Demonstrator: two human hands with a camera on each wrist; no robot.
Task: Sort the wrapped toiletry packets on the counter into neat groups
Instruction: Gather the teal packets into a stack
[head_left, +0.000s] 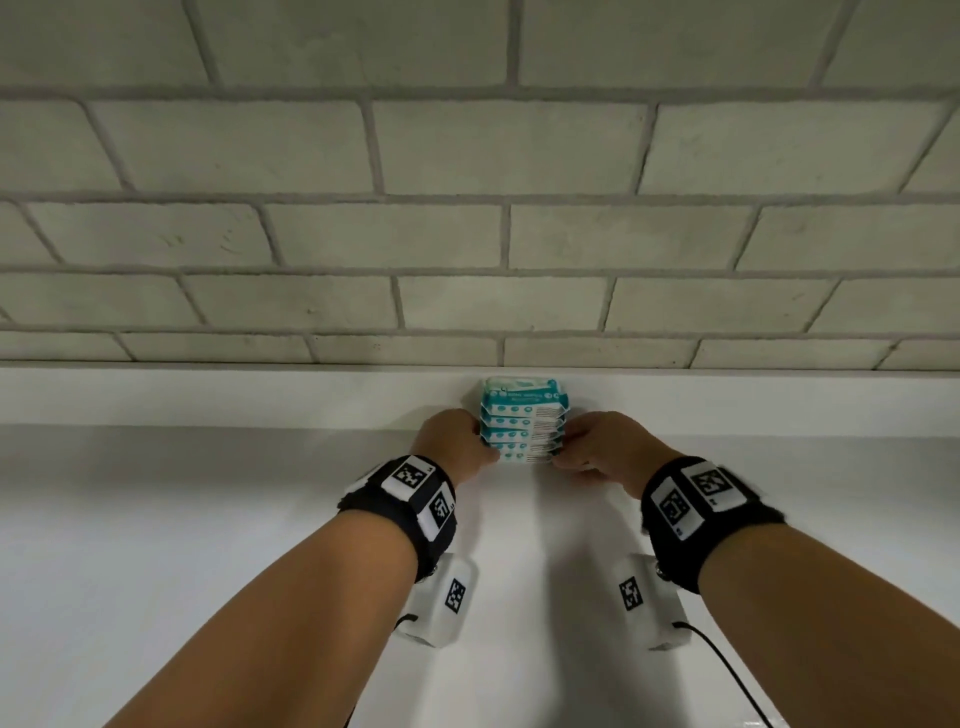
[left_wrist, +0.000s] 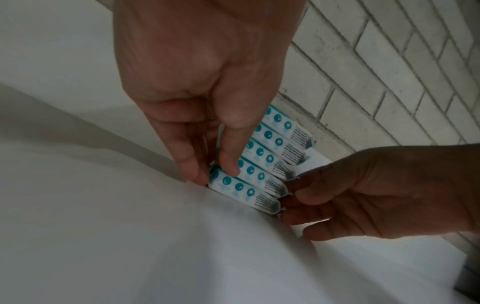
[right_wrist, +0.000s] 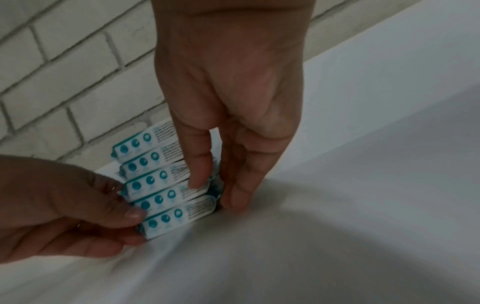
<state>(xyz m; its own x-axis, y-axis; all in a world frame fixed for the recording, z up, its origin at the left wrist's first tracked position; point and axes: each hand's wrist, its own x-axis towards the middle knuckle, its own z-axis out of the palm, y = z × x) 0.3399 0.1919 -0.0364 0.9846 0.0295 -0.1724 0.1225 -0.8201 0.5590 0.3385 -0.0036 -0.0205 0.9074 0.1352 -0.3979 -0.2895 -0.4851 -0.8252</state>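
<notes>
Several teal-and-white wrapped packets (head_left: 523, 426) stand on edge in one tight row on the white counter (head_left: 208, 519), running back to the brick wall. My left hand (head_left: 480, 441) pinches the row's left ends, thumb on top of the near packets (left_wrist: 259, 164) and fingers down the side. My right hand (head_left: 563, 447) holds the right ends the same way, its thumb (right_wrist: 198, 176) lying on a packet (right_wrist: 155, 185). In the left wrist view the right hand (left_wrist: 363, 195) reaches in from the right. The left hand (right_wrist: 64, 205) shows at the lower left of the right wrist view.
A pale brick wall (head_left: 467, 234) rises straight behind the row, with a lighter band (head_left: 208, 395) along its foot. White counter stretches out to both sides of my hands. Wrist camera boxes (head_left: 441, 603) with cables hang under both forearms.
</notes>
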